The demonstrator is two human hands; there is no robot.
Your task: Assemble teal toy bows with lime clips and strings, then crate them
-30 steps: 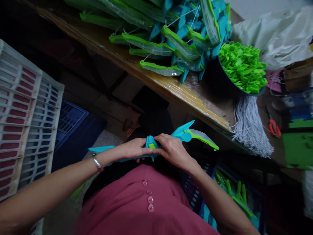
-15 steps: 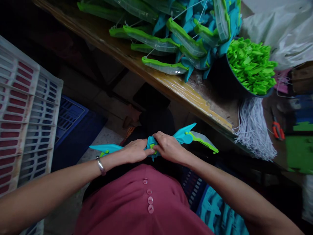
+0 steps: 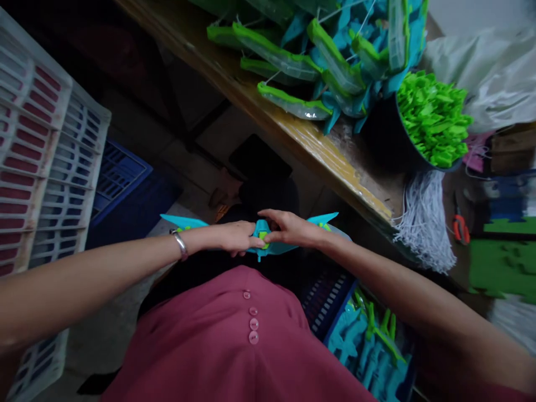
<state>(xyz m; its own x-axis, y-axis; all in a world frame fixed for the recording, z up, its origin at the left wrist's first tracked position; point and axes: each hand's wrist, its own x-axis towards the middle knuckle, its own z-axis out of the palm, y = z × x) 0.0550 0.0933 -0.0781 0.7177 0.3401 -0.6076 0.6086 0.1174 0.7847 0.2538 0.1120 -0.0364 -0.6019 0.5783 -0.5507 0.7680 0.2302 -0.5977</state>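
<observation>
A turquoise bow-shaped plastic toy (image 3: 277,249) is held low in front of my body, its pointed ends reaching out to both sides. Set in its middle is a small bright green piece (image 3: 263,240). My left hand (image 3: 238,237) grips the toy just left of centre, a fingertip at the green piece. From the other side, my right hand (image 3: 288,228) has its thumb on the middle, with the index finger raised and bent above it. Its other fingers are mostly hidden.
Similar green and turquoise toys (image 3: 293,106) with strings pile on the wooden table (image 3: 335,162). Beside them stand a dark bucket (image 3: 383,125) of green pieces, a bundle of white strings (image 3: 429,223) and orange-handled pliers (image 3: 461,228). Crates (image 3: 54,145) stand left; a blue crate (image 3: 326,304) holds parts.
The right index finger has lifted off the toy's middle, and the toy's right end has swung behind the right wrist. My view has shifted, showing more of the blue crate at lower right.
</observation>
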